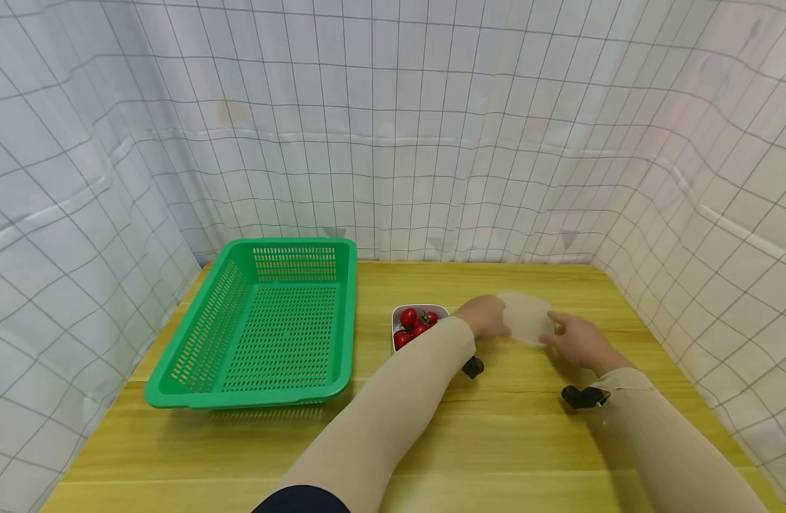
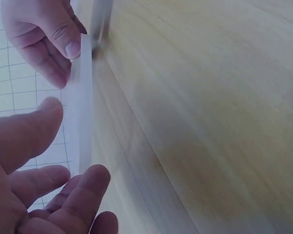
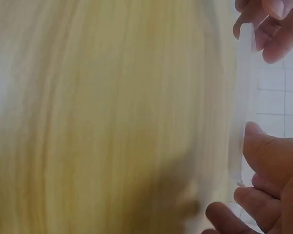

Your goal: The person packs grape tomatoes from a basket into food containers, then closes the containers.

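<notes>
A thin, translucent white lid [image 1: 527, 318] is held between the two hands above the right part of the table, seen nearly edge-on in the left wrist view. My right hand [image 1: 578, 340] pinches its right edge between thumb and fingers. At the opposite edge is my left hand [image 1: 484, 316], its fingertips right at the lid and its thumb standing away from it in the left wrist view. Beside the left forearm stands a small white container [image 1: 395, 311] with several red cherry tomatoes [image 1: 408, 317] in it; the forearm hides part of it.
A large green plastic basket [image 1: 251, 399] with slotted walls stands on the left of the wooden table [image 1: 457, 456]. White checked curtain [image 1: 393, 142] surrounds the table at the back and both sides. Black wrist mounts [image 1: 581, 397] stick out from the sleeves.
</notes>
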`<state>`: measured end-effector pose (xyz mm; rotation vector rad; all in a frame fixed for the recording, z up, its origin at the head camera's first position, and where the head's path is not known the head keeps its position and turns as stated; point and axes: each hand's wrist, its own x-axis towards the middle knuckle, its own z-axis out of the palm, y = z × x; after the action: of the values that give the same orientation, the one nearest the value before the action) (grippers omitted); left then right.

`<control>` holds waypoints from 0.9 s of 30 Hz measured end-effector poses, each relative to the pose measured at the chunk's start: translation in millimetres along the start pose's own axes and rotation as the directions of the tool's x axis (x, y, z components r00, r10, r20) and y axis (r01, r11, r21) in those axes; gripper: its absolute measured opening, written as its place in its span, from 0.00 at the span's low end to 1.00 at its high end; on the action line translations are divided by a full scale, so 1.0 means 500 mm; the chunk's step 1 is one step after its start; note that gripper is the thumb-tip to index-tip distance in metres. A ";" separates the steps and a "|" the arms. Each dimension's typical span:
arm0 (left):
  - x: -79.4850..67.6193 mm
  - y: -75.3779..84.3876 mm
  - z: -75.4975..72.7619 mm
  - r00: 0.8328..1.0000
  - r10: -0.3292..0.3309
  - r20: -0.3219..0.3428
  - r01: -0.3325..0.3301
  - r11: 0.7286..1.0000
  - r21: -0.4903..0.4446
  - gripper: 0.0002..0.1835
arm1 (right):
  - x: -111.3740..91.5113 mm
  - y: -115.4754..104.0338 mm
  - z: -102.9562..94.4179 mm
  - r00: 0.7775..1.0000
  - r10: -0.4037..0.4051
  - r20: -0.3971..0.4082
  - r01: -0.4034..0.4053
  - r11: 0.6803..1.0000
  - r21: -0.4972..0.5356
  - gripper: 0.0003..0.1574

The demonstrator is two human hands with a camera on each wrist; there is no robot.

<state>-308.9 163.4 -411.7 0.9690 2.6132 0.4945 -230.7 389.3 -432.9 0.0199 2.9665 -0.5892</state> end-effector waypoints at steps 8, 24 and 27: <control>0.000 -0.007 -0.009 0.992 -0.039 -0.123 0.021 0.989 -0.146 0.30 | -0.003 -0.024 -0.013 0.992 0.065 -0.107 -0.039 0.973 0.228 0.46; -0.061 -0.040 -0.108 0.989 -0.004 -0.150 -0.039 0.958 -0.284 0.38 | -0.001 -0.094 -0.043 0.993 -0.012 -0.121 0.055 0.930 0.364 0.55; -0.075 -0.047 -0.123 0.989 0.012 -0.150 -0.054 0.959 -0.279 0.40 | 0.000 -0.109 -0.051 0.993 -0.031 -0.115 0.070 0.935 0.347 0.54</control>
<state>-319.7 108.5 -360.6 0.9120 2.5594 0.9525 -235.3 348.5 -388.8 0.0069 2.9257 -1.1524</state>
